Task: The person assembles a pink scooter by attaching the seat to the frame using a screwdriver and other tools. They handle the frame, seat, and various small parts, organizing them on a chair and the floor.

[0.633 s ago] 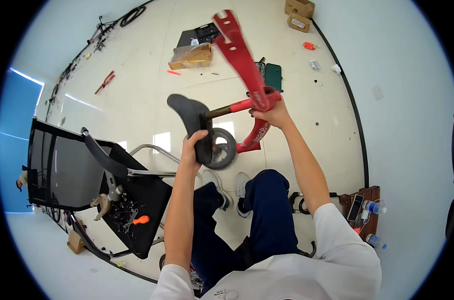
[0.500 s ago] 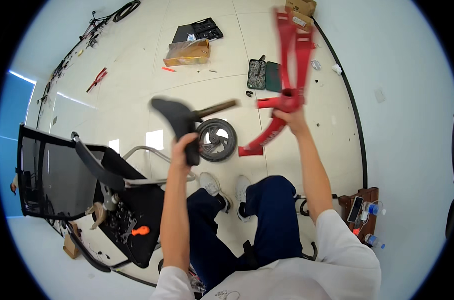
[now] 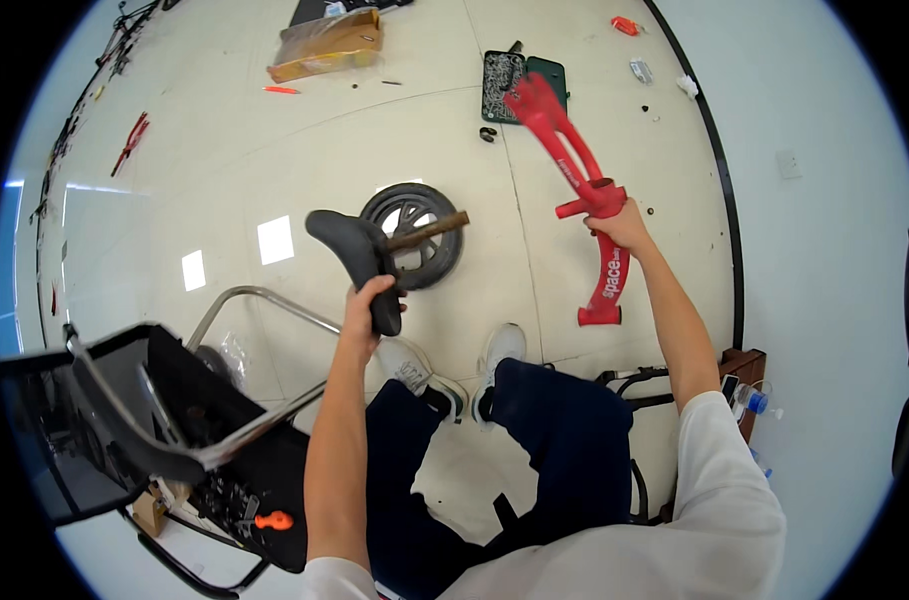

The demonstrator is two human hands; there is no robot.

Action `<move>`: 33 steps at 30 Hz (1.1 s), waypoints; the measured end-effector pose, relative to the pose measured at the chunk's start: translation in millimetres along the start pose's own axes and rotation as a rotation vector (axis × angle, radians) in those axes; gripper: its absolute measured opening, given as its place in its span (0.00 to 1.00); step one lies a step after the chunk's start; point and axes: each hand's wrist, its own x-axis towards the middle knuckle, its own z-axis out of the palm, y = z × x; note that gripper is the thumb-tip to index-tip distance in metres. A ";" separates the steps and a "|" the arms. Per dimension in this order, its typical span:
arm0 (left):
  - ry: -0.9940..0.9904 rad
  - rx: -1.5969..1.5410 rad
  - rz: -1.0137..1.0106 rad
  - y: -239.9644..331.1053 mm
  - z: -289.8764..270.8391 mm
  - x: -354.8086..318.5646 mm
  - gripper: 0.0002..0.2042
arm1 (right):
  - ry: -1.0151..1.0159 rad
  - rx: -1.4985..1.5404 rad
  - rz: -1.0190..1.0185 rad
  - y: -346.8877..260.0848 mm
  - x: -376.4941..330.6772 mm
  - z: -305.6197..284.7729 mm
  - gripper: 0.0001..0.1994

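Note:
My left hand (image 3: 367,305) grips the narrow nose of a black bicycle saddle (image 3: 346,243). A rusty brown seat post (image 3: 434,229) sticks out of the saddle to the right. Behind them a small wheel (image 3: 448,264) with a black tyre lies on the floor, partly covered by the saddle and post. On the right, my right hand (image 3: 624,226) is closed round a red children's bike frame (image 3: 608,275) near its middle joint. The frame's forked end points up and away; its curved tube, with white lettering, hangs toward me.
An office chair (image 3: 164,460) at the left carries loose parts and an orange-handled screwdriver (image 3: 273,520). Farther off are an open green case (image 3: 502,88) of small hardware, a yellowish plastic bag (image 3: 326,45) and a red fork-like part (image 3: 130,143). Bottles (image 3: 751,399) stand at the right.
The red frame has come down and to the right, its forked end tilting left. The saddle stays nearly in place in my left hand. The view has shifted, moving the chair and floor items.

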 end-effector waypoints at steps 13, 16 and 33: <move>-0.153 0.401 -0.040 -183.8 120.1 138.7 0.40 | -0.039 0.094 0.387 142.0 71.7 23.1 0.11; -0.105 0.510 0.133 -195.3 109.7 173.5 0.40 | -0.076 0.115 0.438 150.6 81.8 32.4 0.11; 0.239 0.885 0.205 -179.5 108.2 156.9 0.46 | 0.319 -0.351 0.303 215.4 70.1 26.3 0.39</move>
